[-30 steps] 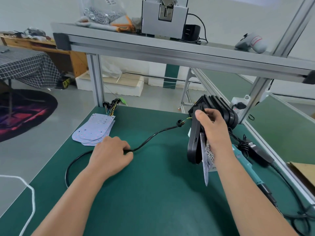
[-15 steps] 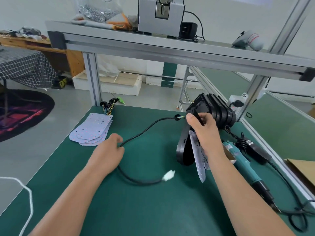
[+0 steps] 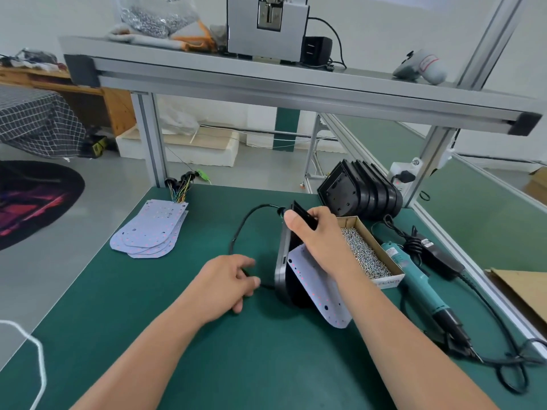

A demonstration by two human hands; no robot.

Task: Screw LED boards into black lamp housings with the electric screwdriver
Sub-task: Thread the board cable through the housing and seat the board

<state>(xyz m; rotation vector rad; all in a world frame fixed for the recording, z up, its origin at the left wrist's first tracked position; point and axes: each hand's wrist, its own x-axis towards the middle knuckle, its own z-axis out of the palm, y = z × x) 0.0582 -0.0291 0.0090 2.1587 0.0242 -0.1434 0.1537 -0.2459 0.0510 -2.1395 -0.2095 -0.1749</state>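
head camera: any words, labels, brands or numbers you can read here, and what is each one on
No text here reads clearly.
screw box: dark print on the front strip, too blurred.
power adapter: white label, too small.
electric screwdriver: label near its top, blurred.
white tool on the shelf: red-outlined label, unreadable.

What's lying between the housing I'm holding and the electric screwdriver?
An open box of screws lies between the housing and the screwdriver, as the head view shows.
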